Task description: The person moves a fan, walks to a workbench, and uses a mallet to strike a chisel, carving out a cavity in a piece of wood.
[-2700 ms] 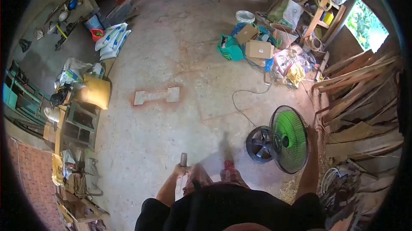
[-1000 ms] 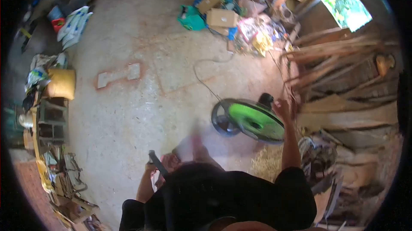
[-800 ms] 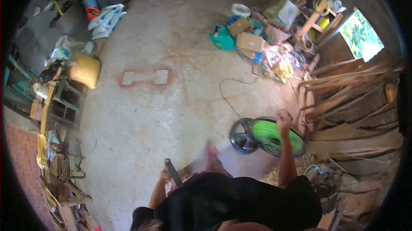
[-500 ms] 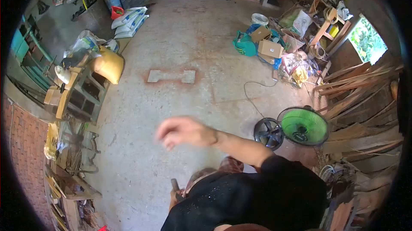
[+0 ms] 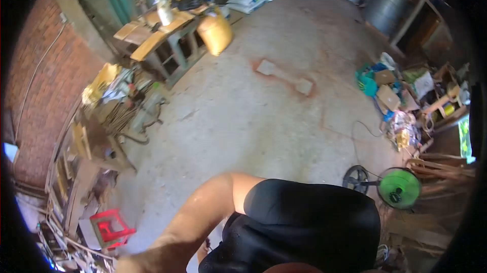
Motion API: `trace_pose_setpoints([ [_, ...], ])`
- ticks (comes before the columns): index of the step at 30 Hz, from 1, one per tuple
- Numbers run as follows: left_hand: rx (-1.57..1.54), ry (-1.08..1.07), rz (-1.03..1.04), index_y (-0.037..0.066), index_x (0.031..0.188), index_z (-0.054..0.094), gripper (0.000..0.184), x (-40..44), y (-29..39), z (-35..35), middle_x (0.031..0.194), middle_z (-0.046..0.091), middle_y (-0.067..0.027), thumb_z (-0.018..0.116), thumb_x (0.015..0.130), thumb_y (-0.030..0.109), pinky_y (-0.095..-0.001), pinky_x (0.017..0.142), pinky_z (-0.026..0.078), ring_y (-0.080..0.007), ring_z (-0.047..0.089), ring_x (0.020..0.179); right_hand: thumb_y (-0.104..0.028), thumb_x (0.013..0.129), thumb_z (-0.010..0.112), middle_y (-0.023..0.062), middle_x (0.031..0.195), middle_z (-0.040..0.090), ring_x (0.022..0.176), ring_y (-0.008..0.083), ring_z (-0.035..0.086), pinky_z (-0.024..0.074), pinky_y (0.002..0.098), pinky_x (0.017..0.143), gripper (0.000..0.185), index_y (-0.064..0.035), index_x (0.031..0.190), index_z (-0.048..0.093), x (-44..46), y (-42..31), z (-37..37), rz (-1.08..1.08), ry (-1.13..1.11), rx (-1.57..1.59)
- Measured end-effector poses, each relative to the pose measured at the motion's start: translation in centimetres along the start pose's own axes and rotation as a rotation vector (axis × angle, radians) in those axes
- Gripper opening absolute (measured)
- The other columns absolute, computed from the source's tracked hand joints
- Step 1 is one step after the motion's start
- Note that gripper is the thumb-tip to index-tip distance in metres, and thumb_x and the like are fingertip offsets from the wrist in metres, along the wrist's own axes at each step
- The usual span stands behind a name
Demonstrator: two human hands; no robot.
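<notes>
Near the right hand's fingers, the red stool looks light, stiff, grippable by its rim; I cannot tell whether those or the left hand's are apart.

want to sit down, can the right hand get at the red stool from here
Probably, perhaps with a lean: the right forearm stretches out near the red stool, with floor showing between, though the hand is blurred at the edge.
</notes>
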State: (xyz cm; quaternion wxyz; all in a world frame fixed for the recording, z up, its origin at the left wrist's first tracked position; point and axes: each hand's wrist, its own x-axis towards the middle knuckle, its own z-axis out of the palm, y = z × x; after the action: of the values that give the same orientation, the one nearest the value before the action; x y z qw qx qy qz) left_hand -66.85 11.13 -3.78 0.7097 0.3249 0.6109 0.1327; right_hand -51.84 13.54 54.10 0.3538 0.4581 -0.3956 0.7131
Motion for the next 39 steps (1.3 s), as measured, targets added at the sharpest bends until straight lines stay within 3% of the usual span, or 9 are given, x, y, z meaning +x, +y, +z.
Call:
trace_pose_setpoints([
  [2,-0.012,0.071,-0.01,0.005,0.064,0.058,0.022,-0.8,1.3,-5.9,0.056,0.055,-0.0054,0.075,0.073,0.015,-0.0306,0.042,0.04,-0.0146,0.051,0.045,0.011,0.083,0.031,0.009,0.137,0.052,0.076,0.0099,0.048,0.0391,0.0192,0.065,0.057,-0.0059,0.135,0.047,1.3,5.8,-5.1,-0.193,-0.006,-0.033],
  [12,-0.338,0.515,-0.165,0.005,0.064,0.058,0.023,-12.4,-7.8,-28.2,0.056,0.055,-0.0047,0.076,0.073,0.016,-0.0298,0.041,0.038,-0.0138,0.049,0.043,-0.012,0.092,0.048,0.0094,0.099,0.058,0.081,0.0132,0.056,0.0447,0.0271,0.071,0.022,0.0015,0.106,0.059,3.2,30.0,-15.7,0.602,-0.14,0.616],
  [16,-0.488,0.697,-0.306,0.005,0.063,0.058,0.024,-20.8,-16.9,-34.6,0.056,0.055,-0.0045,0.076,0.073,0.017,-0.0295,0.04,0.038,-0.0135,0.049,0.043,-0.022,0.096,0.056,0.0096,0.084,0.061,0.083,0.0146,0.059,0.0469,0.0302,0.073,0.028,0.0045,0.094,0.064,7.3,35.5,-29.2,0.88,-0.309,0.896],
  [21,-0.52,0.743,-0.352,0.006,0.062,0.058,0.03,-23.0,-17.4,-46.3,0.054,0.054,-0.0023,0.08,0.072,0.023,-0.0273,0.036,0.033,-0.0109,0.046,0.04,-0.024,0.089,0.063,0.0042,0.089,0.064,0.083,0.0121,0.058,0.0471,0.0282,0.076,0.024,-0.0006,0.098,0.064,-4.1,44.5,-44.9,1.252,0.456,-0.379],
  [27,-0.449,0.527,-0.261,0.005,0.063,0.062,0.035,-20.2,-10.6,-63.4,0.055,0.058,-0.0042,0.081,0.072,0.033,-0.0288,0.041,0.038,-0.0129,0.051,0.042,-0.034,0.083,0.064,0.0149,0.092,0.064,0.09,0.0294,0.061,0.0485,0.0401,0.078,0.028,-0.0075,0.091,0.062,-19.1,44.6,-55.7,1.932,0.26,-1.099],
  [32,-0.032,0.397,-0.333,0.001,0.073,0.067,0.029,-17.9,-5.0,-76.6,0.056,0.059,-0.0063,0.075,0.077,0.029,-0.0328,0.043,0.044,-0.0179,0.056,0.047,-0.036,0.082,0.062,0.0151,0.097,0.062,0.1,0.0323,0.057,0.0468,0.0436,0.085,0.029,-0.0083,0.092,0.061,-20.8,50.1,-63.1,1.96,0.172,-1.397],
  [34,0.418,0.31,0.093,0.001,0.079,0.069,0.026,-14.0,-11.4,-83.5,0.061,0.064,-0.0129,0.074,0.073,0.026,-0.0375,0.054,0.052,-0.0263,0.064,0.056,-0.038,0.081,0.062,0.0147,0.101,0.061,0.102,0.0312,0.057,0.0467,0.0426,0.087,0.031,-0.0091,0.093,0.061,-22.1,52.0,-66.3,1.907,0.364,-1.348],
  [38,0.512,0.564,-0.296,0.005,0.083,0.07,0.033,-13.2,-1.2,-92.3,0.074,0.068,-0.0168,0.073,0.062,0.03,-0.0411,0.063,0.055,-0.0328,0.067,0.068,-0.033,0.081,0.062,0.0167,0.082,0.062,0.089,0.0352,0.06,0.0467,0.0454,0.075,0.027,-0.0065,0.082,0.06,-24.9,55.5,-70.1,1.813,0.395,-1.185],
  [39,0.566,0.506,-0.197,0.003,0.087,0.069,0.041,-13.5,1.9,-95.1,0.078,0.069,-0.0176,0.075,0.066,0.038,-0.0412,0.065,0.054,-0.029,0.068,0.073,-0.026,0.082,0.062,0.0185,0.073,0.06,0.079,0.037,0.059,0.0457,0.0447,0.069,0.022,-0.0051,0.076,0.058,-24.0,56.7,-70.4,1.705,0.386,-1.327],
])
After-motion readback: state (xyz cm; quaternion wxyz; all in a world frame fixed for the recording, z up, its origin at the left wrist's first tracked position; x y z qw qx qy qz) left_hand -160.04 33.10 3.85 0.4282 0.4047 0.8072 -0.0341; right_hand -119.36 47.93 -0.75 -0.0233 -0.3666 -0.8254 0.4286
